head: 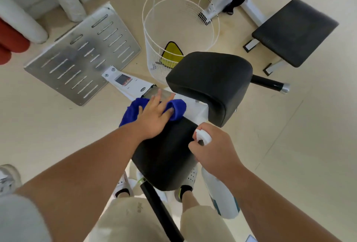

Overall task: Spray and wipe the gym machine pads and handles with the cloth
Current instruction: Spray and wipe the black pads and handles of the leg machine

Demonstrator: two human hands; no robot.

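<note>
A black seat pad (166, 156) of the gym machine lies just below me, and a second black pad (210, 81) stands beyond it. My left hand (154, 118) presses flat on a blue cloth (176, 109) at the far end of the near pad. My right hand (214, 149) grips a white spray bottle (220, 197) at the pad's right edge, its nozzle pointing at the pad. A black handle bar (268, 83) sticks out to the right of the far pad.
A white wire basket (179, 34) holding a yellow cloth (171, 55) stands behind the far pad. A slotted metal footplate (83, 52) lies to the left. Another black bench pad (293, 32) stands at the right. My feet are under the near pad.
</note>
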